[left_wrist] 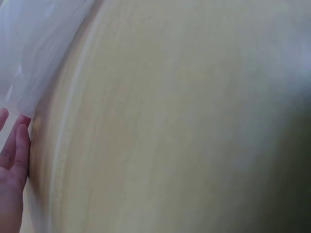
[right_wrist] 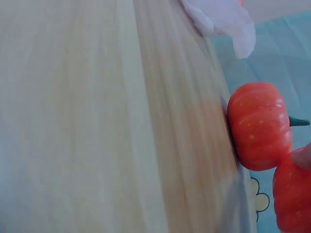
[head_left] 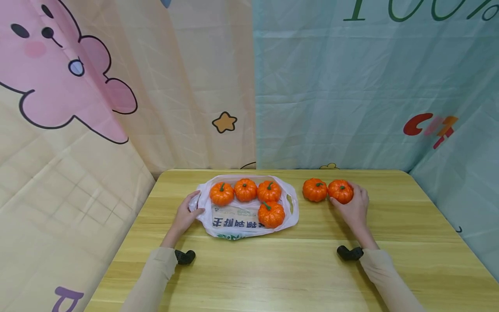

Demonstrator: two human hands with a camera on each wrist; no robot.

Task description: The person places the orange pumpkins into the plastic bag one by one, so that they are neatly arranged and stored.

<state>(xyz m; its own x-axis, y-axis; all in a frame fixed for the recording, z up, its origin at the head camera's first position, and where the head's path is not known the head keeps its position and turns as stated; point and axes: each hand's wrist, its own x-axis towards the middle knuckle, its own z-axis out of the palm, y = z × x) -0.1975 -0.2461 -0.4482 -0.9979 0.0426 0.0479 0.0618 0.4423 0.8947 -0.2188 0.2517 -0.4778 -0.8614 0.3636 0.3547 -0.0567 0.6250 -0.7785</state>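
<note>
A white plastic bag (head_left: pixel 290 216) lies spread on the table with several small orange pumpkins in it, one of them a front pumpkin (head_left: pixel 271 215). At the bag's left end is my left hand (head_left: pixel 186 216), its thumb and fingers spread apart and touching the plastic. In the left wrist view those loosely straight fingers (left_wrist: pixel 20 150) meet the bag's edge (left_wrist: pixel 34 63). Right of the bag, my right hand (head_left: pixel 355 208) grips a pumpkin (head_left: pixel 340 191) between thumb and fingers. Against it sits another pumpkin (head_left: pixel 314 190), also seen in the right wrist view.
The wooden table (head_left: pixel 249 273) runs up to a patterned curtain (head_left: pixel 331 99) behind it, and more cloth hangs at both sides. Black devices are strapped at the left wrist (head_left: pixel 185 257) and the right wrist (head_left: pixel 349 253).
</note>
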